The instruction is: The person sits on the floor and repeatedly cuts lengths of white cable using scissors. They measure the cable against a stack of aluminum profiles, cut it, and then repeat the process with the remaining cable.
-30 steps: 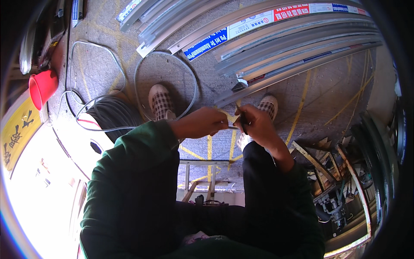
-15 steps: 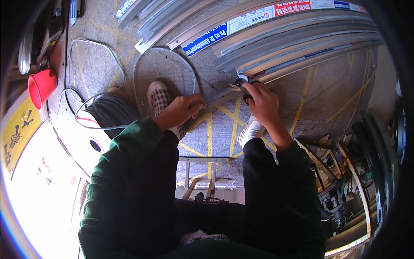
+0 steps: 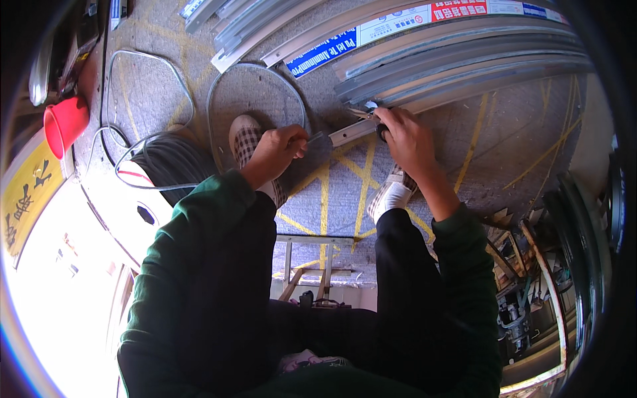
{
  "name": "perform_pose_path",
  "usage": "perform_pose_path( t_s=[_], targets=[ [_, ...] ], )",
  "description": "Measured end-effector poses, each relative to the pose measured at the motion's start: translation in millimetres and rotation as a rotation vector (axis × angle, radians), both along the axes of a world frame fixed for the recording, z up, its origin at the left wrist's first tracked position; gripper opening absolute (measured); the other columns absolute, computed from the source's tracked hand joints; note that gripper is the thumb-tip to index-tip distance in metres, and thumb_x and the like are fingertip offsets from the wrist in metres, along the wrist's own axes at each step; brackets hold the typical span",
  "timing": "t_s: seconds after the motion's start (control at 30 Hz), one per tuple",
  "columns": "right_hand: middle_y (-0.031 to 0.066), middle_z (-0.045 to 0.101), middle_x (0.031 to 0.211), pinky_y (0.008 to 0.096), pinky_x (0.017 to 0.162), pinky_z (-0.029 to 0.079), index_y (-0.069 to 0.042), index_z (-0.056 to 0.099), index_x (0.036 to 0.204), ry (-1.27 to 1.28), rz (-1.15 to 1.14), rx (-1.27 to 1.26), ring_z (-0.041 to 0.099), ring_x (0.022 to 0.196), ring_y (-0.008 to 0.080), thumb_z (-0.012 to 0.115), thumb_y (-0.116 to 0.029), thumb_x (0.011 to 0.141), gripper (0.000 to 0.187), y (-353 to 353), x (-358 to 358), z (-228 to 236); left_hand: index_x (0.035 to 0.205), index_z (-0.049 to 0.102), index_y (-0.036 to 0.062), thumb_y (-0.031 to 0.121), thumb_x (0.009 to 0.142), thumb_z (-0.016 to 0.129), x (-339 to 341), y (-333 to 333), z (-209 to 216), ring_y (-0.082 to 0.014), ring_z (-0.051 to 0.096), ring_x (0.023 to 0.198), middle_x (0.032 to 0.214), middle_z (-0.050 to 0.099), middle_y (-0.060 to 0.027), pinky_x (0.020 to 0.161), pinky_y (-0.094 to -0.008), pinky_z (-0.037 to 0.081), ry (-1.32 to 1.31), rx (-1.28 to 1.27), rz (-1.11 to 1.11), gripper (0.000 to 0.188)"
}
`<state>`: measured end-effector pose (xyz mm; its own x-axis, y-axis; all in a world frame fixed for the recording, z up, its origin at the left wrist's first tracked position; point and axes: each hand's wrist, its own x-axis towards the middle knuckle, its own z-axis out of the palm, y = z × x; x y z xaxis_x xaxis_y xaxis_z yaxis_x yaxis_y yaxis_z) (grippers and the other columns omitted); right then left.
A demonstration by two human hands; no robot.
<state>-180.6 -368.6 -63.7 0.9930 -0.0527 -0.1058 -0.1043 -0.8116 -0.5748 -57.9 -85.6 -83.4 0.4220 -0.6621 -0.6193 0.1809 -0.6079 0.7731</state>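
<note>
My left hand (image 3: 273, 154) is closed in a pinch at the end of a thin grey strip (image 3: 292, 95), which loops over the floor from a dark coil (image 3: 174, 166). A short end of it seems to stick out past my fingertips. In my right hand (image 3: 408, 140) is a pair of scissors (image 3: 362, 115) with black handles, blades pointing left and slightly apart. They are over the nearest aluminium profile (image 3: 350, 132), whose left end lies between my hands. A small pale scrap (image 3: 371, 105) shows beside the blades; I cannot tell if it is held.
Long aluminium profiles (image 3: 458, 54), some with printed film, lie across the far floor. A red bucket (image 3: 66, 123) and a yellow sign (image 3: 32, 192) are at left. At right stands a rusty metal frame (image 3: 551, 278). A small metal frame (image 3: 308, 240) sits between my legs.
Both hands have moved slightly away from me, and the view has shifted a little. The scissors have moved farther up over the profile, and more of its left end shows.
</note>
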Motion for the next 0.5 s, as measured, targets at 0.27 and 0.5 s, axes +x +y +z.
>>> perform_pose_path(
  t_s=[0.27, 0.5],
  targets=[
    [0.0128, 0.071, 0.104, 0.0413, 0.075, 0.056, -0.008, 0.06, 0.116, 0.103, 0.039, 0.038, 0.069, 0.091, 0.0338, 0.073, 0.006, 0.075, 0.046, -6.0, 24.9, 3.2, 0.093, 0.07, 0.0047, 0.017, 0.086, 0.072, -6.6, -7.5, -4.8, -0.0289, 0.072, 0.08, 0.088, 0.071, -0.0116, 0.071, -0.0377, 0.056, -0.247, 0.04, -0.122, 0.014],
    [0.0117, 0.071, 0.104, 0.0386, 0.074, 0.057, -0.009, 0.061, 0.117, 0.081, 0.013, 0.053, 0.072, 0.091, 0.0286, 0.072, 0.007, 0.076, 0.046, -2.5, 13.5, -3.7, 0.088, 0.074, 0.0056, 0.017, 0.081, 0.078, -6.7, -15.1, -7.6, -0.0321, 0.068, 0.08, 0.086, 0.068, -0.0113, 0.072, -0.0413, 0.053, -0.307, 0.082, -0.177, 0.014]
  ],
)
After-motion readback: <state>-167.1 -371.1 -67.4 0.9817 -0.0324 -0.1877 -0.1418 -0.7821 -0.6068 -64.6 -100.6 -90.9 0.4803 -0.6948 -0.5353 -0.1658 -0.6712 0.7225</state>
